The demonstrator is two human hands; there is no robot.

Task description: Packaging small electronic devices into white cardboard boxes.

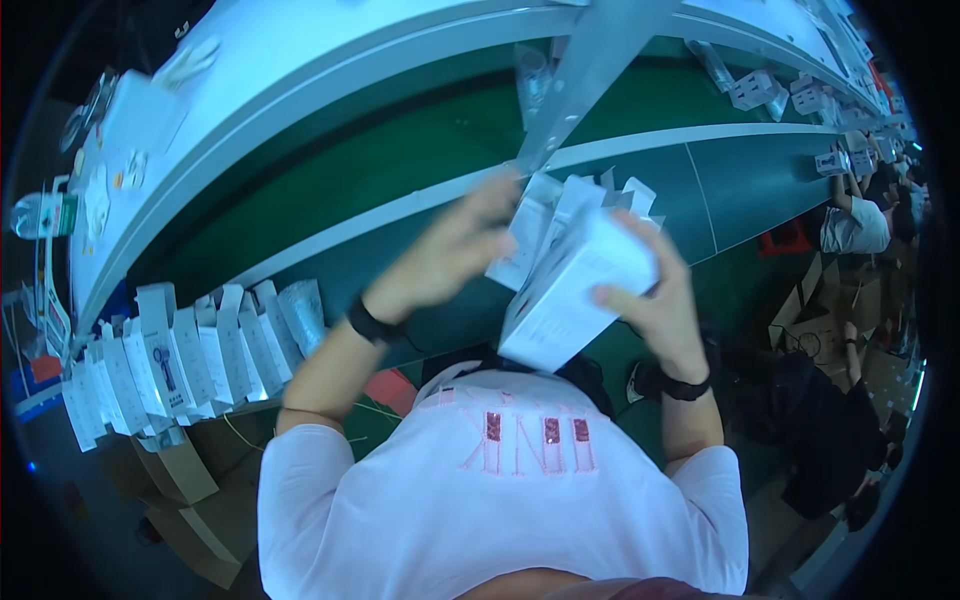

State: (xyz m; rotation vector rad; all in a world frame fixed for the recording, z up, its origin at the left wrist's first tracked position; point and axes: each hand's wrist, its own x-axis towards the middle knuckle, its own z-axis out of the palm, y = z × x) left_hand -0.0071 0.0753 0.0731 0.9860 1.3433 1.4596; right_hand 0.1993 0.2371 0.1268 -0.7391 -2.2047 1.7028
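My right hand (660, 300) grips a white carton (570, 290) by its right side, with the thumb on the near face. The carton is held tilted in front of my chest. Left of it, my left hand (450, 250) is raised and somewhat blurred. Its thumb and fingers are apart, with nothing visible between them. Just past the held carton, more white cartons (530, 225) with raised flaps stand on the green bench (670, 190), partly hidden by it and by my hands.
To the left stands a row of white cartons (180, 365) beside a clear plastic bag (303, 310). A white metal post (590, 85) rises ahead, near a raised white shelf (330, 75). Brown cardboard boxes (190, 470) lie lower left. Other people (820, 430) work at right.
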